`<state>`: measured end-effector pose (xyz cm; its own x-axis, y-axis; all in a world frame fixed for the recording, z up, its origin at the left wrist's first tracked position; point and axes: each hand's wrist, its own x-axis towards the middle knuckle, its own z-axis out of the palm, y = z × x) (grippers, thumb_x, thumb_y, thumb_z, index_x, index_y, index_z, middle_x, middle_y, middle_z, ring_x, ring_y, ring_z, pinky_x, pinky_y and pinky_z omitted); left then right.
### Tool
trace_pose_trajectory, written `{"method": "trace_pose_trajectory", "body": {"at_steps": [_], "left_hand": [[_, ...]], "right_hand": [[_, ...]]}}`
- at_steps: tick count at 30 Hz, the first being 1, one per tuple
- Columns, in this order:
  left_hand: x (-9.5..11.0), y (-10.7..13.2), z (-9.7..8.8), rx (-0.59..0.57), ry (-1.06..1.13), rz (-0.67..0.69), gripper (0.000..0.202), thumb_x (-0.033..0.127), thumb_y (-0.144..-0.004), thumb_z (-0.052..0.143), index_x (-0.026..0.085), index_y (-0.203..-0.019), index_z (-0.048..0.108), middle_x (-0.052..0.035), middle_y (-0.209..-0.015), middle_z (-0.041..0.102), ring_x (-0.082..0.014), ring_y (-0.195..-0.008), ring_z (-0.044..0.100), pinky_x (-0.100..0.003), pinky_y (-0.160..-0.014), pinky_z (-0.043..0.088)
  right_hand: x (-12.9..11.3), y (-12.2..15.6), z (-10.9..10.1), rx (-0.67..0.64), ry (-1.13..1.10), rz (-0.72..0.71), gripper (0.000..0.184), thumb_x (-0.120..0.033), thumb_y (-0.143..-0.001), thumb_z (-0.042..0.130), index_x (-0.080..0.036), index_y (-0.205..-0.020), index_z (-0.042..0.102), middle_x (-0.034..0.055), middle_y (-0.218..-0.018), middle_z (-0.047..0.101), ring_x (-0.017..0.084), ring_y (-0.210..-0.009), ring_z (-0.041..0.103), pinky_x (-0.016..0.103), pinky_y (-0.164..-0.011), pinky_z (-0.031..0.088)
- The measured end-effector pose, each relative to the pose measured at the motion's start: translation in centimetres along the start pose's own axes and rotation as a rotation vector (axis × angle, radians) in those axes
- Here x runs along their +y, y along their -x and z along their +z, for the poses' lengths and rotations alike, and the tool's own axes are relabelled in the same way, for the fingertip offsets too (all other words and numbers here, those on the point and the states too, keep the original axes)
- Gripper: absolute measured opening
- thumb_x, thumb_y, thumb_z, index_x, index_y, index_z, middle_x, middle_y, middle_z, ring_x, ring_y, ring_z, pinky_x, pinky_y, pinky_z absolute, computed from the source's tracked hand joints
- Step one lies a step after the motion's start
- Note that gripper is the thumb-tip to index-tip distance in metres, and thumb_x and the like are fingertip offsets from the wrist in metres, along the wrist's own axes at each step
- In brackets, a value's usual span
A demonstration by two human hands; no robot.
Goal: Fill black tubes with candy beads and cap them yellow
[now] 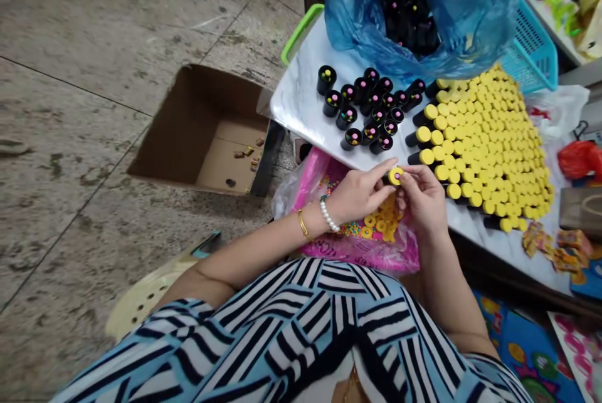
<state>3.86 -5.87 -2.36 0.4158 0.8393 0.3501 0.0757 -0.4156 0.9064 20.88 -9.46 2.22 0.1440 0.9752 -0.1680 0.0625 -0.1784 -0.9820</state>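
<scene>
Over the pink bag's edge, my left hand and my right hand meet at a round yellow cap with a pink centre. My left thumb and forefinger close around one side of it, and my right fingers pinch the other. A dark bit shows beside the cap; what it belongs to is partly hidden by my fingers. Below my hands, the pink bag holds loose yellow caps and small coloured beads. Just beyond stand several open black tubes with pink and yellow pieces inside.
Many yellow-capped black tubes lie stacked on the white table at right. Behind them are a blue plastic bag of black tubes and a blue basket. A cardboard box with small bits inside sits on the floor at left.
</scene>
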Motion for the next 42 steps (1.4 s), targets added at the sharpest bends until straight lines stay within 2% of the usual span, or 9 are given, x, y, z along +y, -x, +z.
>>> {"method": "trace_pose_trajectory", "body": {"at_steps": [4, 9, 17, 24, 26, 30, 33, 35, 42], "left_hand": [[0.1, -0.1, 0.2, 0.021, -0.068, 0.033, 0.036, 0.027, -0.098, 0.066, 0.017, -0.132, 0.067, 0.0011, -0.074, 0.072, -0.0087, -0.061, 0.062, -0.020, -0.065, 0.047], [-0.2, -0.8, -0.2, -0.043, -0.044, 0.038, 0.025, 0.032, -0.098, 0.066, 0.018, -0.118, 0.072, 0.0059, -0.062, 0.060, -0.0063, -0.054, 0.051, -0.017, -0.057, 0.038], [-0.8, -0.7, -0.4, -0.075, 0.017, -0.029, 0.030, 0.031, -0.097, 0.065, 0.020, -0.124, 0.073, 0.0086, -0.058, 0.054, -0.0045, -0.050, 0.045, -0.015, -0.056, 0.036], [-1.0, -0.5, 0.7, -0.015, 0.070, -0.197, 0.039, 0.025, -0.089, 0.071, 0.017, -0.127, 0.073, 0.0092, -0.054, 0.054, -0.0053, -0.049, 0.042, -0.016, -0.056, 0.035], [-1.0, -0.5, 0.7, -0.023, 0.045, -0.185, 0.035, 0.024, -0.089, 0.070, 0.016, -0.123, 0.075, 0.0092, -0.053, 0.053, -0.0051, -0.048, 0.041, -0.017, -0.055, 0.032], [-1.2, -0.7, 0.6, -0.049, 0.053, -0.120, 0.028, 0.026, -0.090, 0.071, 0.016, -0.116, 0.077, 0.0085, -0.053, 0.053, -0.0055, -0.049, 0.043, -0.017, -0.055, 0.031], [-1.5, -0.6, 0.6, -0.010, 0.056, -0.103, 0.030, 0.026, -0.089, 0.073, 0.017, -0.118, 0.077, 0.0078, -0.054, 0.054, -0.0062, -0.050, 0.046, -0.017, -0.055, 0.032], [-1.6, -0.6, 0.6, -0.010, 0.038, -0.100, 0.028, 0.026, -0.090, 0.071, 0.017, -0.116, 0.077, 0.0072, -0.055, 0.056, -0.0066, -0.050, 0.048, -0.018, -0.055, 0.033], [-1.7, -0.8, 0.3, -0.053, -0.095, -0.068, 0.028, 0.021, -0.085, 0.068, 0.017, -0.111, 0.078, 0.0010, -0.062, 0.067, -0.0122, -0.057, 0.057, -0.022, -0.059, 0.037]], "right_hand": [[0.6, 1.3, -0.9, -0.006, -0.160, 0.070, 0.029, -0.037, -0.094, 0.070, -0.023, -0.120, 0.070, -0.0012, -0.076, 0.072, 0.011, -0.056, 0.065, 0.023, -0.053, 0.055], [1.5, 1.9, -2.4, 0.019, -0.301, 0.150, 0.027, -0.035, -0.085, 0.079, -0.019, -0.104, 0.071, 0.0009, -0.080, 0.076, 0.010, -0.058, 0.068, 0.022, -0.056, 0.059], [-1.1, -0.7, -0.5, -0.076, -0.085, 0.199, 0.037, -0.045, -0.083, 0.083, -0.023, -0.099, 0.058, -0.0120, -0.047, 0.055, 0.005, -0.032, 0.036, 0.015, -0.033, 0.025], [-0.3, -0.7, 0.3, -0.078, 0.095, 0.117, 0.033, -0.051, -0.089, 0.075, -0.027, -0.098, 0.055, -0.0124, -0.049, 0.047, 0.007, -0.036, 0.034, 0.020, -0.038, 0.024], [-1.0, 0.3, 0.2, -0.031, 0.320, 0.020, 0.030, -0.053, -0.094, 0.068, -0.026, -0.102, 0.060, -0.0104, -0.050, 0.047, 0.009, -0.040, 0.038, 0.022, -0.042, 0.029], [-4.9, 1.5, 0.2, 0.208, 0.933, -0.458, 0.024, -0.046, -0.098, 0.064, -0.023, -0.097, 0.071, -0.0002, -0.071, 0.062, 0.015, -0.065, 0.057, 0.030, -0.064, 0.045], [-7.6, 0.2, 1.4, 0.384, 1.025, -0.712, 0.025, -0.037, -0.105, 0.052, -0.020, -0.115, 0.068, 0.0046, -0.090, 0.064, 0.018, -0.079, 0.061, 0.035, -0.080, 0.050], [-7.6, -1.7, 2.5, 0.434, 1.075, -0.813, 0.027, -0.031, -0.105, 0.048, -0.016, -0.124, 0.061, 0.0088, -0.098, 0.061, 0.022, -0.092, 0.062, 0.041, -0.091, 0.049], [-2.4, -6.2, 4.4, 0.506, 1.257, -0.648, 0.030, -0.018, -0.095, 0.052, -0.016, -0.126, 0.052, 0.0156, -0.118, 0.055, 0.033, -0.119, 0.052, 0.057, -0.107, 0.041]]}}
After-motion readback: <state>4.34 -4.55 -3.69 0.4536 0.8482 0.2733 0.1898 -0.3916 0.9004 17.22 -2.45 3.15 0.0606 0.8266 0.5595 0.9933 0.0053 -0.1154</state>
